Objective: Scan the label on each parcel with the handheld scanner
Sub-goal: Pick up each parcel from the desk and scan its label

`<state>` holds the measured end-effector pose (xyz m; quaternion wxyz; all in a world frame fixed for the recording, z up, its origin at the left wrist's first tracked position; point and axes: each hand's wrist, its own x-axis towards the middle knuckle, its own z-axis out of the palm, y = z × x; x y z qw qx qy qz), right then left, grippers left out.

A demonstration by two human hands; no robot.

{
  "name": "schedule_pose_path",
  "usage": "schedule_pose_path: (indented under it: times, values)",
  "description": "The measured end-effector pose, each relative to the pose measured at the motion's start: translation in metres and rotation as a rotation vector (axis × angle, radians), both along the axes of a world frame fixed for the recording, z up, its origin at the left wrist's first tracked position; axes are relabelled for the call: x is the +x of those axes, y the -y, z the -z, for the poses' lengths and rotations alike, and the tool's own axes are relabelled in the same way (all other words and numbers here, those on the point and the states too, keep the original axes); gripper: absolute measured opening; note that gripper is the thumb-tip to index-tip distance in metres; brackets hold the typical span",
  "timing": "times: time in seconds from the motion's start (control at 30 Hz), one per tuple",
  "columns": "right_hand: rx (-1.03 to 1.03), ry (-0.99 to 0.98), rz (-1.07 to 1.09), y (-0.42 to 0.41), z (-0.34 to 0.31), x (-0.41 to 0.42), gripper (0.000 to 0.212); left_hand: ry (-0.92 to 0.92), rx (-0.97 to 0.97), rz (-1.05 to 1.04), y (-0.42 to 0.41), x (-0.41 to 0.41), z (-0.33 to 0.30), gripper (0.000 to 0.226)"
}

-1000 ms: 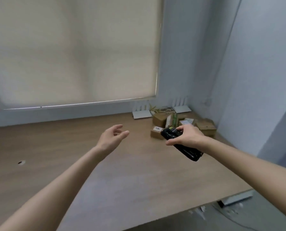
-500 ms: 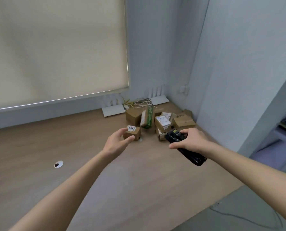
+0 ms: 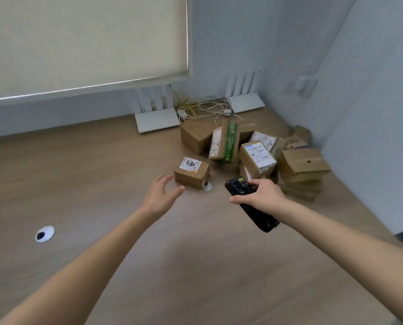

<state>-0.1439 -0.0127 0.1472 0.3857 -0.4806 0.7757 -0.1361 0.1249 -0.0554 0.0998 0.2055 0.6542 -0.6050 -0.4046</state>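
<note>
**Scanner in the right hand, left hand at the nearest parcel**

The right hand (image 3: 264, 195) has its grip closed round a black scanner (image 3: 249, 202), fingers curled over the top of it, its head end aimed toward the pile of parcels and its tail end sticking out below the wrist. It is held above the wooden surface (image 3: 195, 266), not resting on it.

The left hand (image 3: 160, 195) is released, fingers loosely spread, just beside the near left corner of a small parcel (image 3: 192, 172); whether the fingertips touch the cardboard I cannot tell. That parcel stands apart from the rest, nearest the person, with a white label (image 3: 190, 164) facing up.

Behind it, in the corner, lies the pile (image 3: 254, 151): a plain brown box at the back left, a tilted box with a green side leaning against it, a box with a label on top in the middle, and flatter boxes stacked at the right against the wall.

Two white routers (image 3: 157, 120) and a tangle of cables (image 3: 205, 107) sit by the back wall. A round cable hole (image 3: 44, 234) is in the surface at the left. A pale blind (image 3: 78, 43) hangs above.
</note>
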Motion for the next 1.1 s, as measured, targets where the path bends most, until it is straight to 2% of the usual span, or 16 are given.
schedule_pose_path:
  times: [0.17, 0.23, 0.3, 0.47, 0.57, 0.67, 0.8, 0.93, 1.1]
  values:
    - [0.066, 0.054, 0.008, 0.068, 0.075, 0.003, 0.074, -0.015, 0.041, -0.060, 0.065, -0.002, 0.066, 0.057]
    - [0.078, 0.081, -0.012, 0.098, 0.100, 0.005, 0.064, -0.034, 0.068, -0.119, 0.089, -0.005, 0.087, 0.059]
    - [0.082, 0.126, -0.014, 0.125, 0.123, 0.007, 0.062, -0.060, 0.098, -0.167, 0.111, -0.010, 0.104, 0.065]
    - [0.093, 0.203, -0.031, 0.182, 0.165, 0.016, 0.088, -0.077, 0.205, -0.199, 0.155, -0.024, 0.142, 0.077]
    - [0.083, 0.264, 0.003, 0.200, 0.180, 0.023, 0.105, -0.164, 0.298, -0.206, 0.170, -0.031, 0.154, 0.083]
    - [0.067, 0.303, 0.036, 0.209, 0.189, 0.029, 0.104, -0.213, 0.300, -0.260, 0.173, -0.036, 0.155, 0.073]
    - [0.034, 0.376, 0.052, 0.209, 0.188, 0.029, 0.092, -0.240, 0.258, -0.306, 0.166, -0.034, 0.152, 0.042]
    - [0.007, 0.431, 0.027, 0.197, 0.176, 0.024, 0.081, -0.292, 0.240, -0.420, 0.152, -0.030, 0.147, 0.021]
    - [-0.051, 0.498, -0.008, 0.174, 0.151, 0.019, 0.074, -0.332, 0.150, -0.438, 0.125, -0.031, 0.128, 0.023]
